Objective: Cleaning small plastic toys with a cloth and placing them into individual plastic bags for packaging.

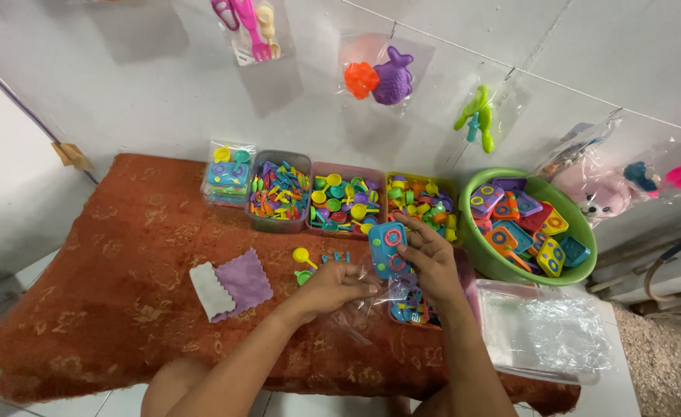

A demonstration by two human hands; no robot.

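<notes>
Packing step, seen from the head camera: the right hand (431,259) grips a blue toy stove panel (387,249) in closed fingers, while the left hand (339,283) pinches the mouth of a clear plastic bag (371,305) just below it, near the worktop's (124,255) far right edge. Insertion apparently needs the bag held open.

Glossy plastic toy stove (387,249), crinkly clear plastic bag (371,301), rough patterned cloth (116,293) over the counter, smooth green plastic basin (502,266).
</notes>
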